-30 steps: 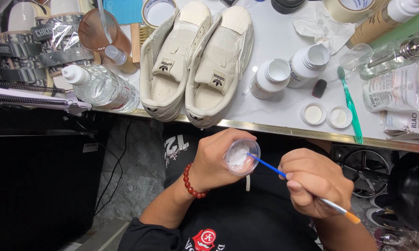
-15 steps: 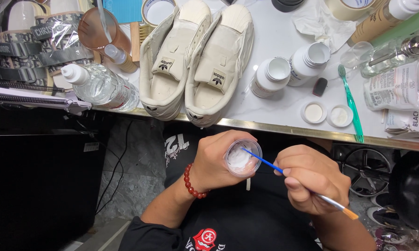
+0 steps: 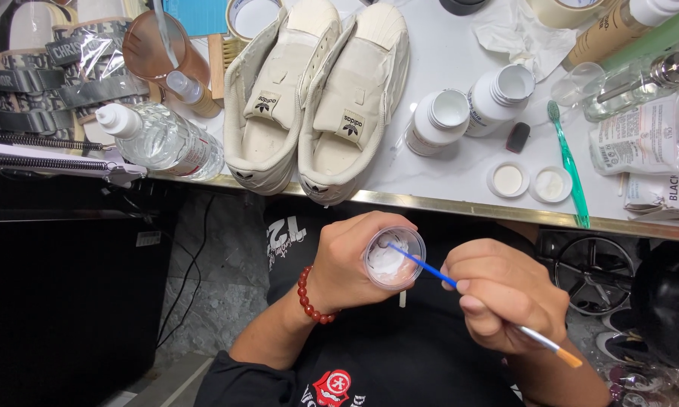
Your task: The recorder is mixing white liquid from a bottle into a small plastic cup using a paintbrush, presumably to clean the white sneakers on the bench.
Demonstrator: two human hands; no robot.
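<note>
Below table's front edge: left hand (image 3: pixel 352 267) gripping small cup (image 3: pixel 394 257) of white paint, right hand (image 3: pixel 505 303) pinching brush (image 3: pixel 479 303), stirring or loading bristles; likely needing steady lift next.

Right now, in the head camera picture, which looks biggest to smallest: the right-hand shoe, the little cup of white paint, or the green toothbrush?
1. Right-hand shoe
2. Green toothbrush, long but thin
3. Cup of white paint, though it sits closer to the camera

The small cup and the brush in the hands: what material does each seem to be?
Small cup: apparently clear, glossy plastic, since white liquid shows through its wall. Brush: blue shaft, silvery ferrule looking like metal, orange end; probably plastic or painted wood.
</note>
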